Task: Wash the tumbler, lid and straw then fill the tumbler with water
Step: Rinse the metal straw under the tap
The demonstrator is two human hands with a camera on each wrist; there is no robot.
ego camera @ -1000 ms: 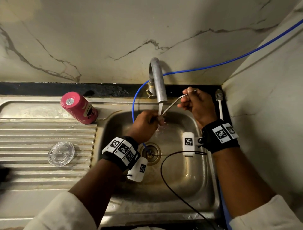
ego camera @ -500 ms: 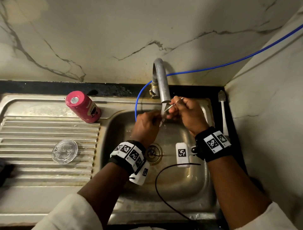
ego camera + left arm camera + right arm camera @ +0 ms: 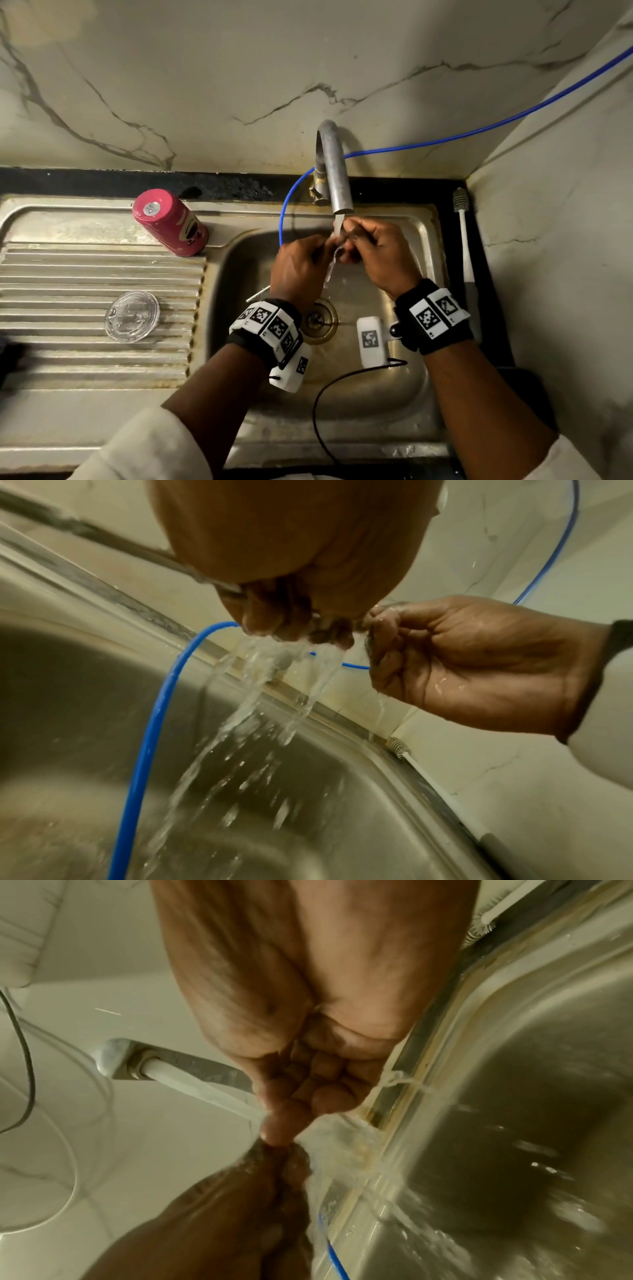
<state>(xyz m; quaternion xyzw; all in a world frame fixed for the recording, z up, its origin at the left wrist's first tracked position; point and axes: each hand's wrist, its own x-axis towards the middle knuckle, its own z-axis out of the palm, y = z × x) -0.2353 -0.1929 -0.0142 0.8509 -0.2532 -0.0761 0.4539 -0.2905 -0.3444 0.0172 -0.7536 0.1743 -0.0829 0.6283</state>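
Now | straw (image 3: 257, 294): thin metal, mostly hidden; both hands' fingers curled round it under tap (image 3: 334, 168)

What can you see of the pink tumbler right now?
The pink tumbler stands mouth-down on the steel drainboard at the sink's back left, leaning slightly in this wide-angle view. Its upturned base shows a small silver disc in the middle, and a dark printed design marks the side near the bottom rim. Neither hand touches it; the clear lid lies apart, nearer the front.

Curled right hand (image 3: 308, 1042) meets the left hand (image 3: 240, 1204) under the tap (image 3: 178, 1064); water splashes into the sink (image 3: 531, 1096).
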